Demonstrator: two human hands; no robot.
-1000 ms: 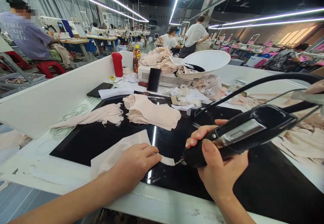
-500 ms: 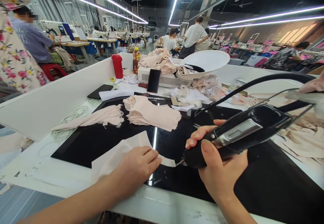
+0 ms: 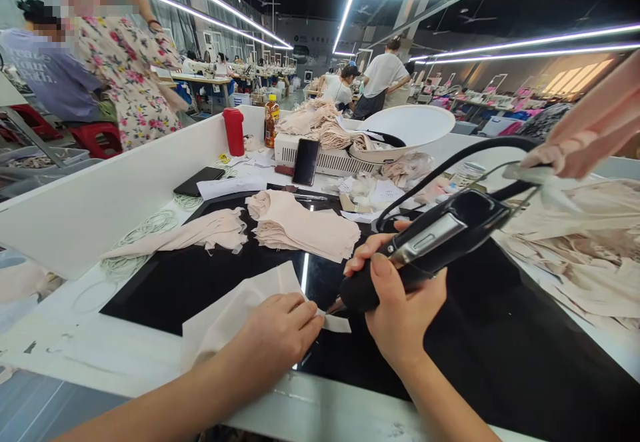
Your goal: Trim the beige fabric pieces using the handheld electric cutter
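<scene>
My left hand (image 3: pixel 276 332) lies flat, fingers together, pressing a pale fabric piece (image 3: pixel 235 302) onto the black glossy work surface (image 3: pixel 500 355). My right hand (image 3: pixel 395 309) is wrapped round a black corded handheld cutting tool (image 3: pixel 430 242), whose tip touches the fabric edge just right of my left fingertips. A small strip of the fabric (image 3: pixel 336 323) juts out under the tip. A black cable (image 3: pixel 450 162) arcs up from the tool's rear.
Stacks of beige fabric pieces (image 3: pixel 300 222) and a loose piece (image 3: pixel 195 232) lie further back. A phone (image 3: pixel 305 161), red cup (image 3: pixel 233 131), bottle (image 3: pixel 271 119), white basin (image 3: pixel 405 125) and fabric heap stand behind. Another person's hand (image 3: pixel 580 139) reaches in at right. Elastic loops (image 3: pixel 140 232) lie left.
My right hand and the tool moved left, closer to my left fingertips. A person in a floral dress walked in at the left. Another person's hand came further in at the right.
</scene>
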